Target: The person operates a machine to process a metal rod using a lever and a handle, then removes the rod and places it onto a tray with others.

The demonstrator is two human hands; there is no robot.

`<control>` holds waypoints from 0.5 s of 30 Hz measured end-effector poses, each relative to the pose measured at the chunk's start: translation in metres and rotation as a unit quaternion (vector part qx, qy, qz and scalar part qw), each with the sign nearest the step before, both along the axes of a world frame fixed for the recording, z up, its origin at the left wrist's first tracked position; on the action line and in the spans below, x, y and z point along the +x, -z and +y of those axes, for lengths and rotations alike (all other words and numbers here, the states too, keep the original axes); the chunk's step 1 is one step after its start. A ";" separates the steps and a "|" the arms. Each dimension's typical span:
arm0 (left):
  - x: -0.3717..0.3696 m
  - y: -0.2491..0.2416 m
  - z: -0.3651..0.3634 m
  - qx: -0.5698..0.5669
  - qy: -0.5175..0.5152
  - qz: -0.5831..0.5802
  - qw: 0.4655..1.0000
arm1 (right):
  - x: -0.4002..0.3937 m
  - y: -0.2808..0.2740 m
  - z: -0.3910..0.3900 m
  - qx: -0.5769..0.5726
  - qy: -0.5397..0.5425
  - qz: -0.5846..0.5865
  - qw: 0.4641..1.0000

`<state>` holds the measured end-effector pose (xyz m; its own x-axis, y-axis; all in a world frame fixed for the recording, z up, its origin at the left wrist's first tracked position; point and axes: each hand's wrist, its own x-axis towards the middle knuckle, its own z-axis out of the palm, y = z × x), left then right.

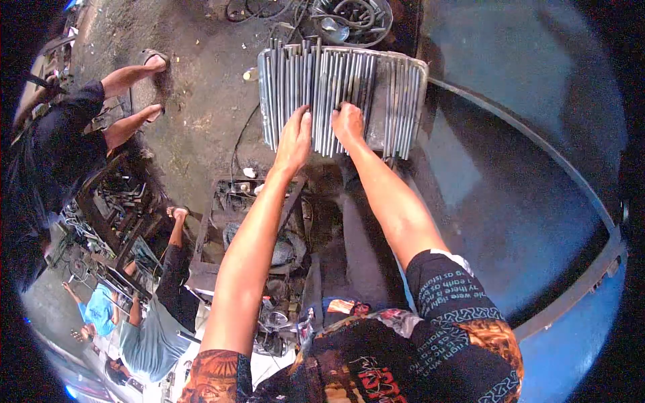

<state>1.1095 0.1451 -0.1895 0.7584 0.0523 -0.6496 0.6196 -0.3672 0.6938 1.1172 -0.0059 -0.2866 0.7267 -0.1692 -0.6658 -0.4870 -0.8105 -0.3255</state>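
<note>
Long thin grey metal rods (316, 80) lie side by side on a shallow tray (380, 114) with a pale rim, with another group of rods (402, 101) along its right side. My left hand (294, 141) rests on the rods left of the middle, its fingers stretched out along them, open. A short way to its right, my right hand (348, 124) is closed, its fingers curled down over the rods. What lies under its fingertips is partly hidden.
A round container of coiled hose (353, 20) stands beyond the tray. At the right is a large blue surface with a metal edge (531, 127). A dark metal frame (222, 221) stands below left. Several people are at the left, one with bare legs (131, 77).
</note>
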 end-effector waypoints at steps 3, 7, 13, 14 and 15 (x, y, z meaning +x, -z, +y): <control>-0.002 0.000 0.000 -0.003 0.002 0.001 1.000 | -0.005 -0.003 -0.002 0.027 -0.005 -0.049 0.998; -0.007 0.001 -0.003 0.006 0.007 0.002 1.000 | -0.008 -0.001 -0.002 0.052 0.041 -0.104 0.992; -0.018 0.011 -0.017 0.006 0.033 0.021 0.999 | 0.001 -0.002 -0.032 0.116 0.086 -0.100 0.985; -0.020 0.015 -0.020 0.002 0.037 0.020 0.999 | 0.002 -0.007 -0.038 0.134 0.121 -0.091 0.979; -0.022 0.015 -0.023 0.001 0.043 0.018 0.999 | -0.002 -0.009 -0.053 0.138 0.139 -0.077 0.978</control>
